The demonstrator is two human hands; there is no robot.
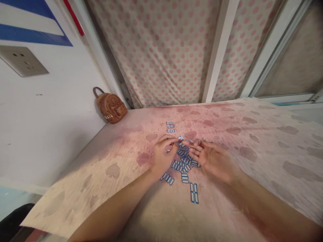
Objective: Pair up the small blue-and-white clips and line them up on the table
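Two bare forearms reach in from the bottom edge and meet over the bench (pixel 252 134), which is covered by a cloth printed with dull red leaf shapes; just ahead of the wrists lies a pair of blue-edged white tiles (pixel 194 193), side by side and touching, apart from the rest. Left of them sit two or three more tiles at a slant by the left wrist, and one or two lie flat just above the pair. The main pile (pixel 185 160) lies between the hands, tiles overlapping; too many and too small to count exactly, perhaps twenty. The left hand (pixel 163 156) rests palm down at the pile's left edge, fingers curled inward, tips pressed together on a tile (pixel 180 138) at the pile's far end; the right hand (pixel 210 158) lies palm half up at the right edge, fingers (pixel 195 150) loosely spread, their tips touching the pile; whether it grips anything I cannot tell. Beyond the hands a neat stack of three tiles (pixel 170 126) lies in a column, well apart from the pile. One brown bag (pixel 111 107) leans on the white wall at the bench's far left corner; one socket (pixel 22 60) is on that wall; a dotted curtain (pixel 161 50) hangs behind.
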